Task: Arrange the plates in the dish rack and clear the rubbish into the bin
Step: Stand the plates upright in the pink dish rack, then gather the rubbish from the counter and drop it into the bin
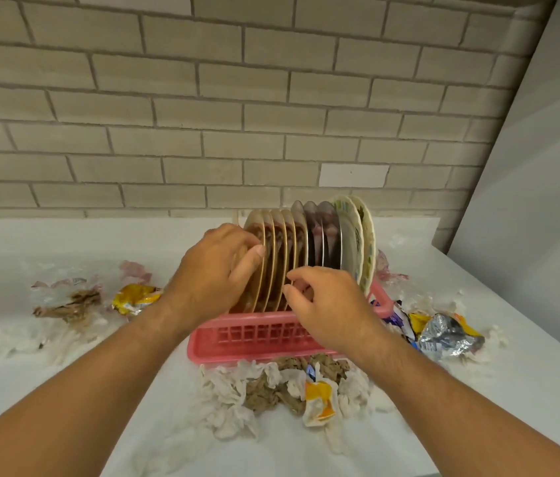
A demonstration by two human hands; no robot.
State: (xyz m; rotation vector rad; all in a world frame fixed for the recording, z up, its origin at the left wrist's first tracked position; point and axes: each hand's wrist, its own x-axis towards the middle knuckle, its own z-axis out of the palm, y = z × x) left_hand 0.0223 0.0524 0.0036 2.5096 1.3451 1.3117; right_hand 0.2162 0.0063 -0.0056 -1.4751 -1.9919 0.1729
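A pink plastic dish rack (237,335) stands on the white counter and holds several plates upright in a row. The leftmost are gold-rimmed plates (276,242), then dark glass ones (323,232), then white patterned plates (357,232) at the right end. My left hand (216,270) grips the leftmost gold-rimmed plate, thumb on its front rim. My right hand (323,304) has curled fingers at the lower edges of the middle plates; whether it holds one I cannot tell. Crumpled tissues and a yellow wrapper (318,394) lie in front of the rack.
More rubbish lies on the counter: a yellow packet (134,297) and brown paper (75,304) at the left, foil wrappers (447,335) at the right. A brick wall runs behind. A white panel (529,201) closes the right side. No bin is in view.
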